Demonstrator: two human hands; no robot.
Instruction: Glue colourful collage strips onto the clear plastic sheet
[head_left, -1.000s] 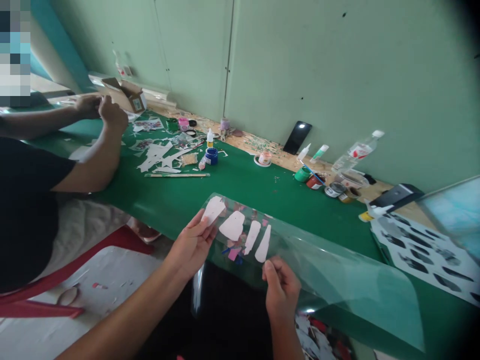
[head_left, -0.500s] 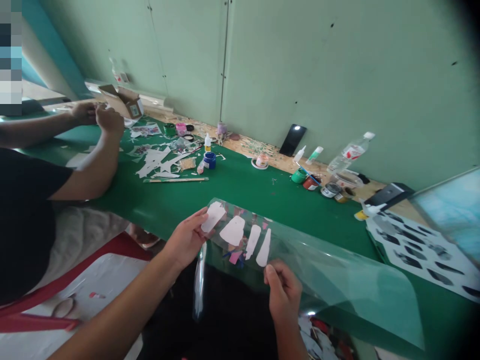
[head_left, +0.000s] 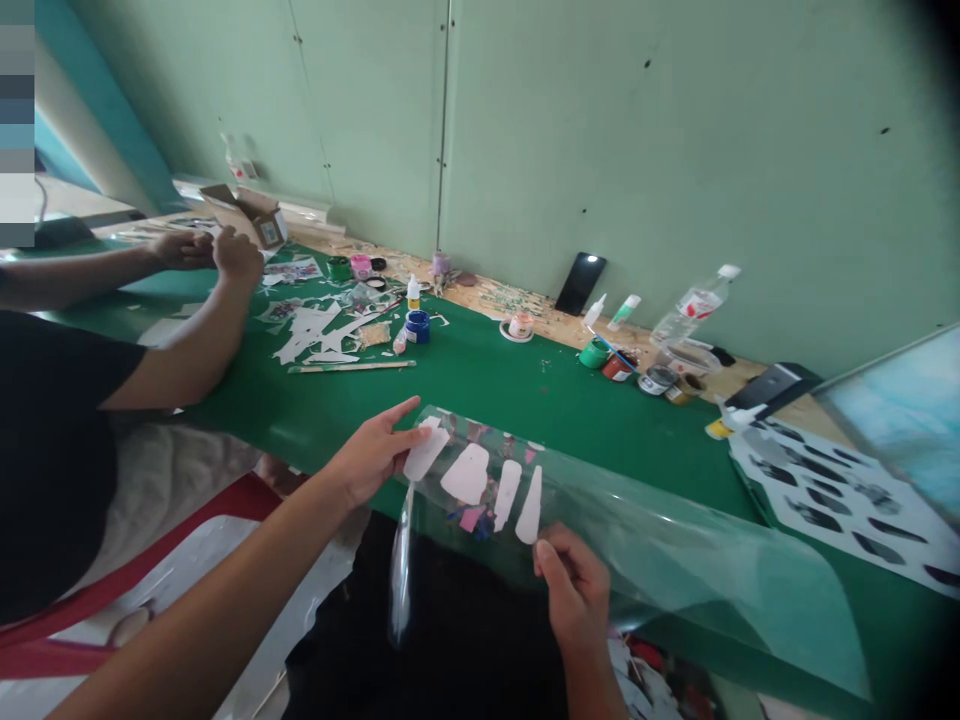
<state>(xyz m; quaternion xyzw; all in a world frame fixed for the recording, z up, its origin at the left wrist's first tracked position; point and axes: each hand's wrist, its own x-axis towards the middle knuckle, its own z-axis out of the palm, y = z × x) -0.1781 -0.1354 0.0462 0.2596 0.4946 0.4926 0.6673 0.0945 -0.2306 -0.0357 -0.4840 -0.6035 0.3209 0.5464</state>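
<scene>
A clear plastic sheet (head_left: 675, 560) stretches from my lap over the front edge of the table, its right end curling. Several white paper cut-outs (head_left: 465, 473) lie in a row on its left part, with pink and blue bits (head_left: 472, 518) showing near them. My left hand (head_left: 375, 455) grips the sheet's left end, thumb on the leftmost cut-out and index finger stretched out; its other fingers are partly hidden. Near the narrow right-hand cut-out, my right hand (head_left: 574, 580) is closed, pinching the sheet's near edge between thumb and curled fingers.
On the green table (head_left: 480, 385) are paper scraps (head_left: 307, 330), a blue paint jar (head_left: 418, 326), more paint pots (head_left: 619, 365) and a sheet with dark shapes (head_left: 847, 500). A phone (head_left: 580, 283) and a bottle (head_left: 694, 305) stand by the wall. At left, a co-worker's hands (head_left: 238, 255) are busy.
My left index finger has lifted and straightened, while the thumb has moved onto the leftmost cut-out. My right hand keeps its pinch. The co-worker's hands have shifted slightly right.
</scene>
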